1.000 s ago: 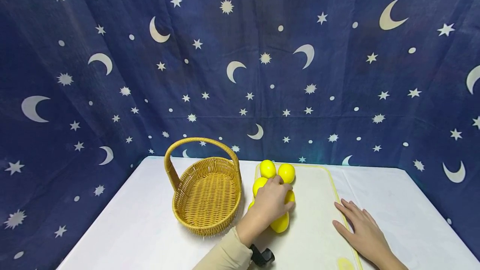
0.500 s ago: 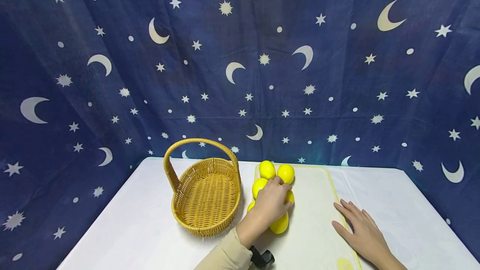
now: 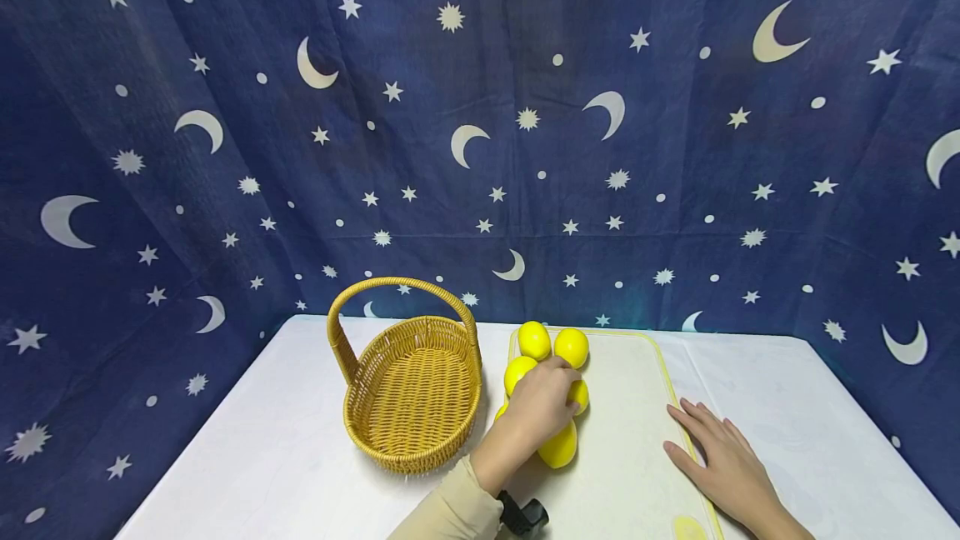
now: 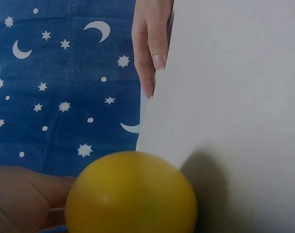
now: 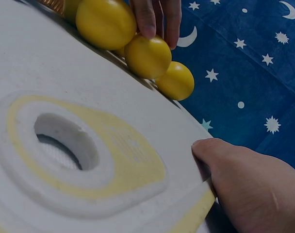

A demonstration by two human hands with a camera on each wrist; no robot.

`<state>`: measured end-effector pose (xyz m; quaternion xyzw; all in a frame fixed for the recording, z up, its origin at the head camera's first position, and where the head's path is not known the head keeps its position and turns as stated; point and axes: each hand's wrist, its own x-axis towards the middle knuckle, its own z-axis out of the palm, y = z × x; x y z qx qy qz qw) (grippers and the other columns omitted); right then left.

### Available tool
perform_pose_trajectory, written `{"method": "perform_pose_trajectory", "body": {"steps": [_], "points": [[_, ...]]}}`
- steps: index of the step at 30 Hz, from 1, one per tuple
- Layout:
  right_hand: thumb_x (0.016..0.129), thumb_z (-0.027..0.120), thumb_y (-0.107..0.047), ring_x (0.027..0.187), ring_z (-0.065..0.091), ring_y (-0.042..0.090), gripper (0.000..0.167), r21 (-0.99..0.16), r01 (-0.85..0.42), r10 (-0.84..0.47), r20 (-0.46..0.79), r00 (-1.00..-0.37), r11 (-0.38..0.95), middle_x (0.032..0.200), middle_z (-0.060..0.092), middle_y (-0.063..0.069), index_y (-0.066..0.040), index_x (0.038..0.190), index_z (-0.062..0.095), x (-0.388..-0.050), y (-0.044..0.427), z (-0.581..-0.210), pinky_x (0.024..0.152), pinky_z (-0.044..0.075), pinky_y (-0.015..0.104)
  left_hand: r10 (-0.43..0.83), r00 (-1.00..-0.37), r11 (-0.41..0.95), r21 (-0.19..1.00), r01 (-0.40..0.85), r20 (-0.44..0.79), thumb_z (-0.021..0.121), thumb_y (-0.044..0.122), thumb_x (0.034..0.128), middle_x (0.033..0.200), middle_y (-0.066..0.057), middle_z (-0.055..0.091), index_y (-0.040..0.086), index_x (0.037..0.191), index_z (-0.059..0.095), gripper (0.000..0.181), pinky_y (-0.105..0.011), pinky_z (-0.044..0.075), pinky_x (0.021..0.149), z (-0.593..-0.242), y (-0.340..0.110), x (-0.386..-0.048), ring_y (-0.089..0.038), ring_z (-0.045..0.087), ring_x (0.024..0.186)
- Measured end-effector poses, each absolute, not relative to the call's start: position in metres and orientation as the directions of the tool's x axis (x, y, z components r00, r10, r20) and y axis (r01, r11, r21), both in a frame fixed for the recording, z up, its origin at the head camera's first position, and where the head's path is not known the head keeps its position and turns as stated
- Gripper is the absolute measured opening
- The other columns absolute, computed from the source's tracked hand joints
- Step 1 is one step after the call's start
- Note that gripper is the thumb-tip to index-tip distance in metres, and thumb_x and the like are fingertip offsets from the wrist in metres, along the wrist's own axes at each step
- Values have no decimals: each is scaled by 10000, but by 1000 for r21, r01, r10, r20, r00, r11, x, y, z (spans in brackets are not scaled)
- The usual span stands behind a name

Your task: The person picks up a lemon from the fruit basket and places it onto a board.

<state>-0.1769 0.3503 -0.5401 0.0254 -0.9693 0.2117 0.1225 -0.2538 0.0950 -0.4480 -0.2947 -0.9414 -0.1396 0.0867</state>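
Several yellow lemons lie in a cluster on the left part of a white cutting board with a yellow border. My left hand reaches over them, thumb and fingers curled round one lemon on the cluster's right side. The right wrist view shows that hand's thumb against this lemon. Nearest my left wrist is a larger lemon, which fills the bottom of the left wrist view. My right hand rests with straight fingers on the board's right edge. The left palm hides part of the cluster.
A wicker basket with a tall arched handle stands left of the board on a white-covered table. A blue cloth with moons and stars hangs behind. The board's handle hole shows in the right wrist view.
The left fingers have drawn slightly back toward the wrist, showing more of the lemon on the right. My right hand stays in place, as do the basket and board.
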Motion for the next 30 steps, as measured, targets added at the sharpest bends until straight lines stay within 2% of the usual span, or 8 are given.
{"method": "perform_pose_trajectory", "body": {"steps": [16, 30], "points": [[891, 557, -531, 1325, 335, 462, 650, -414, -102, 4, 247, -969, 905, 1442, 405, 233, -100, 1372, 484, -175, 350, -539, 1140, 77, 596, 558, -802, 737, 317, 598, 215, 816, 190, 733, 1138, 5, 671, 132, 1085, 723, 369, -268, 509, 890, -450, 85, -268, -138, 627, 1040], [895, 555, -525, 1323, 344, 452, 643, -404, -112, -2, 264, -965, 908, 1439, 414, 225, -103, 1375, 485, -175, 350, -539, 1157, 65, 567, 589, -778, 731, 266, 628, 217, 810, 189, 740, 1127, 11, 681, 142, 1084, 727, 357, -257, 512, 873, -445, 82, -268, -127, 629, 1039]]}}
